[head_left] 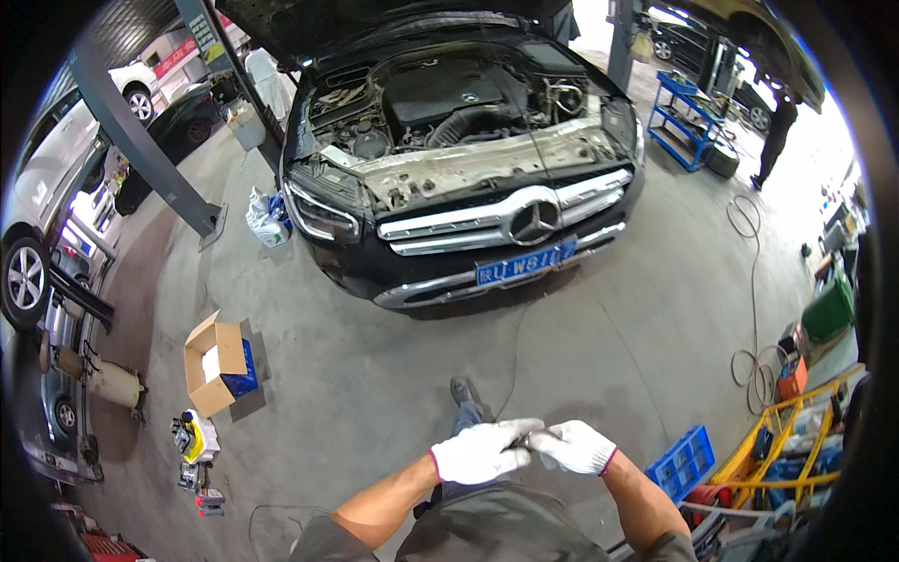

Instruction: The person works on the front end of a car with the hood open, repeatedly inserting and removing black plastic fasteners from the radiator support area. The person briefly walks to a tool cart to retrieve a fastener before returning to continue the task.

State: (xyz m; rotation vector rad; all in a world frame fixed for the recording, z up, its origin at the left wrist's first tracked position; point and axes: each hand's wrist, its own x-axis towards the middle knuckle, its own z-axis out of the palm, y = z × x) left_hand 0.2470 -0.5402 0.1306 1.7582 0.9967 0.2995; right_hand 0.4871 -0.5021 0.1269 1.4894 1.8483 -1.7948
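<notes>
Both my hands wear white knitted gloves with dark red cuffs and meet in front of my body. My left hand [479, 453] is closed, its fingers pointing right around a small dark, metallic-looking piece [526, 440]. From the other side my right hand [579, 448] pinches the same piece. Most of it is hidden by the gloves, so I cannot tell its kind. Beyond my hands stands a black car [468, 187] with its hood raised and the engine bay uncovered. The car is out of reach of both hands.
An open cardboard box [208, 375] stands on the floor to the left, near yellow-and-white parts [198, 438]. At the right lie a blue crate [681, 464], a yellow frame [796, 412] and a coiled hose [754, 365]. A blue cart [688, 122] and another person [777, 140] are farther back.
</notes>
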